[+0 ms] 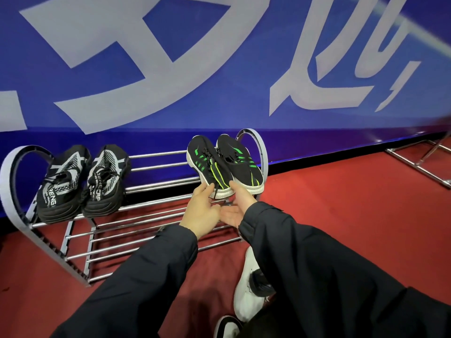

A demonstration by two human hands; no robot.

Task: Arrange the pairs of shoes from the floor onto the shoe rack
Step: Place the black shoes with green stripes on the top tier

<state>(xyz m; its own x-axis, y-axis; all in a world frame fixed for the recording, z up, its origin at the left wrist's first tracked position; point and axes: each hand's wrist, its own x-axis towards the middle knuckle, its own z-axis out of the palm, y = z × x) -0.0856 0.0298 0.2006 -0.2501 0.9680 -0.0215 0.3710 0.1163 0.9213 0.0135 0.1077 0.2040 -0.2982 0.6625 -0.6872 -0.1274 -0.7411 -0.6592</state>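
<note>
Because the green-striped shoes (225, 164) sit at the right end of the shoe rack (156, 167) on round rails that slope toward the person, the likeliest slip here is a slide — the near ends rest at or just past the front rail, and if both hands let go before the soles settle across two rails, the pair could tip off toward six o'clock onto the red floor (341, 203). The dangling laces (228, 203) could also snag on a rail or a finger and drag a shoe askew.

The left hand (202, 211) has its fingertips on the near end of the left shoe of that pair, loosely pinching the sole edge. The right hand (238, 206) lies palm-up beneath and beside the same end, thumb against the sole — more a cradle than a clamp. Whether either hand bears real weight I cannot tell.

Each green-striped shoe lies sole-down with its long axis running from about five o'clock, near the hands, up to about eleven o'clock, toward the blue wall (219, 69). Which end is the toe is hard to tell.

The black-and-white shoes (80, 184) rest at the left end of the same tier, well apart. White shoes (244, 296) wait on the floor at six o'clock.
</note>
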